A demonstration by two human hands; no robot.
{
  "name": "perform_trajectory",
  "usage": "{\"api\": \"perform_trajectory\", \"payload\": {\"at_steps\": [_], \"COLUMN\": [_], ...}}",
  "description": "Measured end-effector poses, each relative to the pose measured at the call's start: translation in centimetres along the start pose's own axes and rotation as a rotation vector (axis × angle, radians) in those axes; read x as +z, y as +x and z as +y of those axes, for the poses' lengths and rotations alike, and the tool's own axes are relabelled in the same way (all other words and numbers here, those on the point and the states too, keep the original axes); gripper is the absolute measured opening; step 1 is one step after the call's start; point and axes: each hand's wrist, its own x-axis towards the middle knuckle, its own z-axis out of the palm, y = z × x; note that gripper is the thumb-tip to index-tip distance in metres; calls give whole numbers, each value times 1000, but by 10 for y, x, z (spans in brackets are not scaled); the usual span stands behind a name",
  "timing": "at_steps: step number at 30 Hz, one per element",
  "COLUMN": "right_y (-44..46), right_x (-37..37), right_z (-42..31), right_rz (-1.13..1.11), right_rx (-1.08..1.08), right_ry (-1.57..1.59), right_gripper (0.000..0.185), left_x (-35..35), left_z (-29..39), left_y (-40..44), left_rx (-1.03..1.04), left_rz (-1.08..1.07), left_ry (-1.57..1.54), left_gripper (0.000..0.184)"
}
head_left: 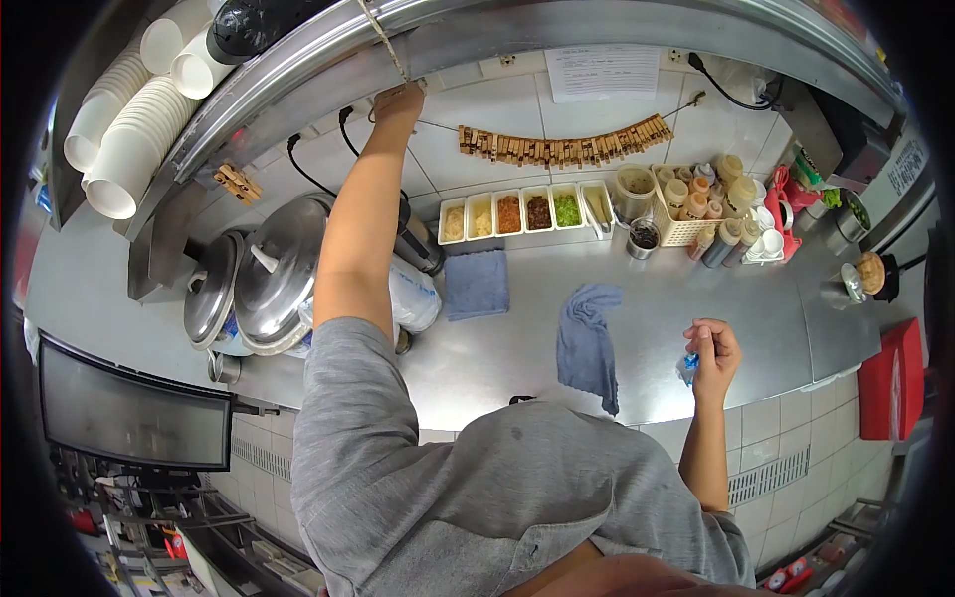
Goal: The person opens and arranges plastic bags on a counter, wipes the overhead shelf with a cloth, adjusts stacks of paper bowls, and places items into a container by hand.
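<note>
My left hand (399, 103) is raised to the wall under the metal shelf, its fingers closed at the lower end of a thin string (384, 38) that hangs over the shelf front. The fingertips are partly hidden. Low over the counter's right part, my right hand (717, 350) is curled closed around a small crumpled blue-and-white plastic wrapper (687, 369), which sticks out on its left side. Left of it, a twisted blue-grey cloth (587, 343) lies on the steel counter (477, 363). A folded blue cloth (477, 285) lies nearer the wall.
Topping containers (509, 213) line the wall beneath a row of wooden clothespins (567, 145). A basket of sauce bottles (686, 204) stands to their right. Large lidded pots (279, 264) stand left of my arm. Stacked white cups (139, 139) sit on the upper-left shelf (269, 95).
</note>
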Motion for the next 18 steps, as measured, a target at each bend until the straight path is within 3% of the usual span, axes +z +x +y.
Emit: {"api": "perform_trajectory", "payload": {"at_steps": [2, 5, 7, 9, 12, 14, 15, 18], "right_y": [-1, -5, -3, -5, -9, -3, -4, -6], "right_x": [4, 3, 6, 6, 3, 8, 10, 20], "right_z": [1, 6, 7, 2, 10, 16, 16, 14], "right_rz": [3, 0, -13, -6, 4, 3, 4, -30], "right_rx": [-3, -5, -15, 32, 48, 38, 58, 88], "right_ry": [6, 11, 19, -28, -16, 5, 22, 46], "right_gripper": [12, 12, 12, 13, 13, 13, 13, 13], "left_x": [-4, -4, 10, 7, 37, 20, 12, -3], "left_z": [6, 10, 8, 18, 17, 37, 34, 45], "left_y": [-12, -22, -16, -24, -10, 1, -2, -22], "left_rx": [11, -74, 182, 121, 139, 113, 199, 132], "left_rz": [-16, 2, 332, 231, 374, 490, 451, 388], "left_ry": [64, -328, -109, -279, -145, -42, 64, -40], "left_gripper": [47, 47, 49, 50, 46, 43, 39, 34]}}
